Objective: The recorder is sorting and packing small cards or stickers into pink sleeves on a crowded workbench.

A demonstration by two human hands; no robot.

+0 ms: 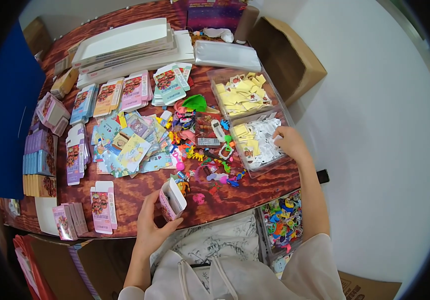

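My left hand [152, 225] grips a small pink carton [171, 201] near the table's front edge. The carton's top end is open, with its white inside showing; what lies deep in it is hidden. At the right, my right hand [293, 144] reaches over the near compartment of a clear plastic tray [255, 172], its fingers pinched together at the small white paper pieces [264, 145]. Whether a piece is between the fingertips is too small to tell. Small yellow paper pieces [245, 134] lie beside the white ones, and more yellow pieces [242, 95] fill the far compartment.
Small colourful plastic toys [195, 152] lie scattered mid-table, right of a heap of printed cards [132, 145]. Flat cartons [136, 91] stand in stacks behind, with white trays [125, 42] piled farther back. A cardboard box [295, 55] stands at the back right. A toy-filled bin [282, 220] sits below the table edge.
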